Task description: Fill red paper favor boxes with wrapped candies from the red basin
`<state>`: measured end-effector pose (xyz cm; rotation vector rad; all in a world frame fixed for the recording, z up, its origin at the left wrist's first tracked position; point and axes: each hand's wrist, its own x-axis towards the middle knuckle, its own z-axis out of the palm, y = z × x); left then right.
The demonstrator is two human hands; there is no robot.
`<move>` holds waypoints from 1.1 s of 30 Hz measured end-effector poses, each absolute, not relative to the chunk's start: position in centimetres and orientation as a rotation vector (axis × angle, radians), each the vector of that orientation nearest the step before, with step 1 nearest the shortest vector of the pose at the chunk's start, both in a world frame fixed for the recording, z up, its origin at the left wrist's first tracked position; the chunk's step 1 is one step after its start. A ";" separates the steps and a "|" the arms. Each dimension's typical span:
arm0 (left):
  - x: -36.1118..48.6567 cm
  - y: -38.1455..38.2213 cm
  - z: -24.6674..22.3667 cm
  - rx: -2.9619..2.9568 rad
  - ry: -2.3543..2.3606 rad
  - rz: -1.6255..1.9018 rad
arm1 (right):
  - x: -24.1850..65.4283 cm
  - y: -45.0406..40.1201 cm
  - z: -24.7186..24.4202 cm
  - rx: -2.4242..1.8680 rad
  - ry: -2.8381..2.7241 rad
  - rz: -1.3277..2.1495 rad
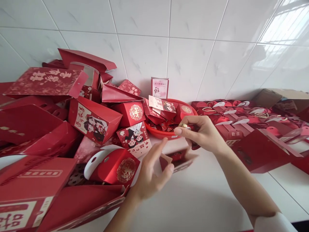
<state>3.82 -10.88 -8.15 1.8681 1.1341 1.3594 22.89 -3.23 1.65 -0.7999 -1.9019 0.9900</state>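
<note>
An open red gift box [178, 159] stands on the white counter, blurred, with small red things inside. My left hand [154, 170] is beside the box's left side, fingers and thumb apart, holding nothing; whether it touches the box I cannot tell. Above the box's right side, my right hand [200, 132] is closed in a pinch on small wrapped candies; a gold bit shows at the fingertips and a dark red one below the palm. Behind my hands, a red plastic basket [166, 135] holds small red-wrapped candies and several printed boxes.
Red gift boxes and bags [96, 119] pile up on the left. A printed card [159, 87] leans against the tiled wall. Rows of red boxes with handles [231, 119] stand at right, behind a larger red bag [263, 151]. A cardboard box [277, 96] sits at the far right.
</note>
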 end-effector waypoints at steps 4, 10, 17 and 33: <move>3.5 -11.5 -7.7 2.043 0.969 1.255 | 23.9 -3.9 2.0 -0.797 -1.902 1.065; 3.1 -11.5 -7.9 2.144 0.838 1.196 | 24.4 -4.6 1.9 -0.821 -1.929 1.126; 3.1 -11.3 -7.6 2.108 0.864 1.177 | 24.4 -4.6 1.7 -0.769 -1.950 1.166; 3.5 -10.9 -8.2 1.861 1.229 1.300 | 22.6 -0.8 0.2 -0.855 -1.395 1.298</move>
